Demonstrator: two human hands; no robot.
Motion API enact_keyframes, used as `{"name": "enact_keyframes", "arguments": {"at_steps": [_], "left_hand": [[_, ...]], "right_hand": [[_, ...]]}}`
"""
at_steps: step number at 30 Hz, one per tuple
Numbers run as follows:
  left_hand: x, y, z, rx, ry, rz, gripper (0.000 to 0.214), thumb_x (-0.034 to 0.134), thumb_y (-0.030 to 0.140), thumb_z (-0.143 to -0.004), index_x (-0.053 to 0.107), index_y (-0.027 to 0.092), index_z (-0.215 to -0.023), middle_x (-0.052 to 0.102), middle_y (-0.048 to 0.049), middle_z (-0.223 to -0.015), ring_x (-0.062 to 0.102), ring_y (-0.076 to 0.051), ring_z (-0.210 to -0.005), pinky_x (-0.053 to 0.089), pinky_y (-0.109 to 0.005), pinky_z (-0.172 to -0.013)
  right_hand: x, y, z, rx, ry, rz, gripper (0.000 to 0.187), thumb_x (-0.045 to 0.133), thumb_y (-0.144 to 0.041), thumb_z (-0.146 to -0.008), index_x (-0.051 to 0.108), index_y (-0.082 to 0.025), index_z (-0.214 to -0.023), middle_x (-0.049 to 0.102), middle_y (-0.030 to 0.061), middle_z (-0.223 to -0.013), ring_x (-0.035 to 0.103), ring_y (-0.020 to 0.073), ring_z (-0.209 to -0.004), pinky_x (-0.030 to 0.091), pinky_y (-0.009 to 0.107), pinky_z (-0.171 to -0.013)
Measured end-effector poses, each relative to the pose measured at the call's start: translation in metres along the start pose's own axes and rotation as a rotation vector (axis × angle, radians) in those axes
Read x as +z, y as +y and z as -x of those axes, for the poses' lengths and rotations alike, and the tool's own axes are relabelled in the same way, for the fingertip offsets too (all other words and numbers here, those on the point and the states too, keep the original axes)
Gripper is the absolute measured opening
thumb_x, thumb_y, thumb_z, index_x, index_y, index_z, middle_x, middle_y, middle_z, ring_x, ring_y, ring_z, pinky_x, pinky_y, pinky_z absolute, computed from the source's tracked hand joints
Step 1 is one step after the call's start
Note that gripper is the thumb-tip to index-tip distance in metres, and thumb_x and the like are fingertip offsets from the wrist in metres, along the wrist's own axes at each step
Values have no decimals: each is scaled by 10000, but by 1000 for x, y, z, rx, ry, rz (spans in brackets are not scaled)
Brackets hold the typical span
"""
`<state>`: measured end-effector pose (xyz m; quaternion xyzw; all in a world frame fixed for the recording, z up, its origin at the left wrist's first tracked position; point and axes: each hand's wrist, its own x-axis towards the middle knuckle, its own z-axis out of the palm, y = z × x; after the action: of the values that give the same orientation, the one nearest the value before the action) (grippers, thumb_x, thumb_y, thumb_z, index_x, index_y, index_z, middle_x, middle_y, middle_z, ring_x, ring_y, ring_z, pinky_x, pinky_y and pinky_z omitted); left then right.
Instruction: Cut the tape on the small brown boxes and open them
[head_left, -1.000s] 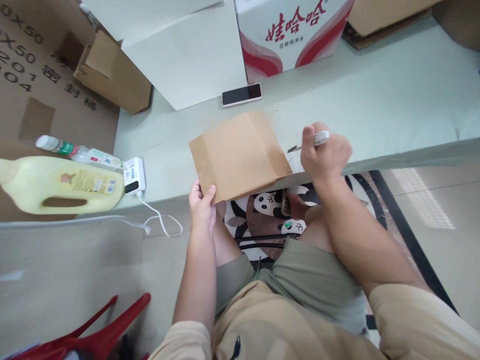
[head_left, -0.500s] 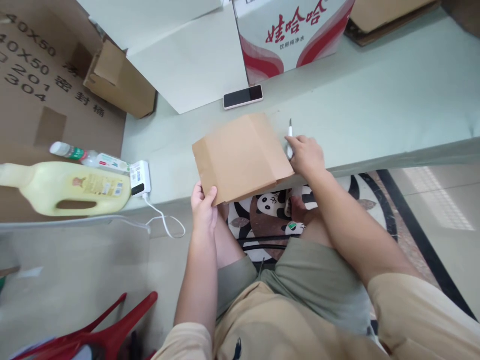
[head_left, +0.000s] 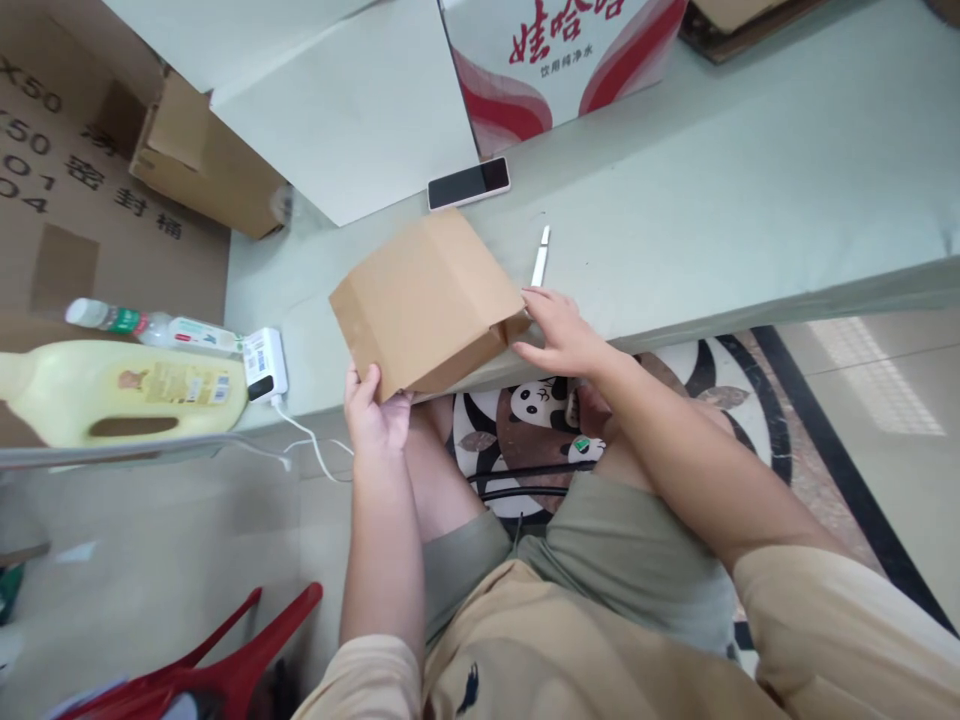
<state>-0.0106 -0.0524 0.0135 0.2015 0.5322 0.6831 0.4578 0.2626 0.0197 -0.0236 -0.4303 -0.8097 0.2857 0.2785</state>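
Observation:
A flat brown cardboard box (head_left: 424, 300) lies tilted at the near edge of the pale green table (head_left: 712, 190). My left hand (head_left: 371, 410) grips its near left corner, thumb on top. My right hand (head_left: 559, 335) has its fingers spread and touches the box's right corner flap. A small white utility knife (head_left: 540, 258) lies on the table just beyond my right hand, apart from it. A phone (head_left: 469, 183) lies face up behind the box.
A red-and-white printed carton (head_left: 555, 60) and a white box (head_left: 352, 110) stand at the back. An open brown carton (head_left: 202, 160), a yellow jug (head_left: 127, 390), a bottle (head_left: 150, 322) and a white charger (head_left: 264, 362) with cable are left. A red chair (head_left: 225, 660) is lower left.
My right hand laid the knife down on the table and moved onto the box's right corner. The box shifted left and lifted slightly in my left hand.

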Motion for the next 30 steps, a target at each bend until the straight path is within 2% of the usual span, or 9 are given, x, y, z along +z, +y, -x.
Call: {"name": "enact_keyframes", "arguments": {"at_steps": [3, 5, 11, 16, 21, 24, 26, 28, 30], "left_hand": [[-2, -2, 2, -33, -50, 29, 426, 828, 255, -626, 709, 329, -1029, 732, 16, -1091, 674, -168, -895, 574, -263, -695], [-4, -4, 3, -45, -70, 20, 438, 819, 264, -626, 711, 334, -1045, 734, 17, -1059, 671, -153, -870, 563, -237, -690], [-6, -12, 5, 60, -80, -133, 554, 872, 318, -611, 713, 298, -1142, 745, -32, -1135, 697, -172, -944, 570, -222, -701], [-18, -15, 3, 101, -57, -195, 589, 923, 428, -603, 720, 276, -1135, 745, -65, -1192, 719, -200, -1017, 591, -251, -775], [-33, -18, -5, 164, 4, -296, 562, 895, 550, -649, 715, 248, -1087, 756, -67, -1152, 730, -187, -1007, 582, -247, -826], [-34, -16, -13, 210, 0, -394, 550, 846, 587, -706, 714, 219, -1093, 768, -78, -1089, 736, -181, -925, 572, -253, -796], [-32, -10, -22, 200, -25, -440, 558, 844, 574, -707, 713, 206, -1105, 772, -75, -1026, 731, -190, -861, 564, -270, -753], [-30, -1, -39, 192, -30, -461, 459, 831, 515, -730, 727, 173, -1017, 747, -55, -861, 702, -191, -764, 543, -284, -703], [-30, 10, -67, 211, 12, -461, 284, 745, 423, -813, 699, 143, -810, 614, -13, -617, 619, -165, -623, 493, -283, -631]], "right_hand": [[5, 3, -5, 6, 1, -61, 887, 538, -550, -806, 372, -122, -1565, 462, 198, -1585, 366, 411, -1492, 305, 616, -1195], [8, 4, -9, 1, 5, -79, 881, 550, -576, -803, 386, -135, -1547, 459, 206, -1584, 353, 411, -1500, 295, 626, -1198], [9, -10, -14, 41, -26, -73, 617, 576, -500, -798, 601, -120, -1284, 652, 212, -1312, 544, 399, -1295, 302, 620, -1185], [8, -19, -13, 70, -7, -159, 448, 636, -455, -799, 648, -158, -1135, 713, 168, -1124, 642, 330, -1082, 482, 514, -1033], [4, -21, -9, 68, 137, -200, 696, 713, -587, -724, 597, -150, -1253, 665, 199, -1259, 612, 363, -1166, 499, 517, -994], [0, -26, -9, 79, 207, -297, 563, 531, -671, -835, 652, -176, -1074, 705, 130, -1031, 654, 295, -980, 527, 452, -884], [1, -31, -12, 163, 263, -378, 505, 482, -662, -861, 651, -191, -928, 674, 76, -849, 635, 241, -813, 522, 393, -755], [4, -35, -18, 264, 344, -455, 436, 517, -612, -848, 647, -197, -881, 653, 50, -787, 615, 217, -750, 508, 366, -699], [9, -38, -25, 330, 448, -511, 376, 529, -549, -847, 660, -203, -914, 671, 52, -818, 622, 217, -767, 517, 367, -703]]}}
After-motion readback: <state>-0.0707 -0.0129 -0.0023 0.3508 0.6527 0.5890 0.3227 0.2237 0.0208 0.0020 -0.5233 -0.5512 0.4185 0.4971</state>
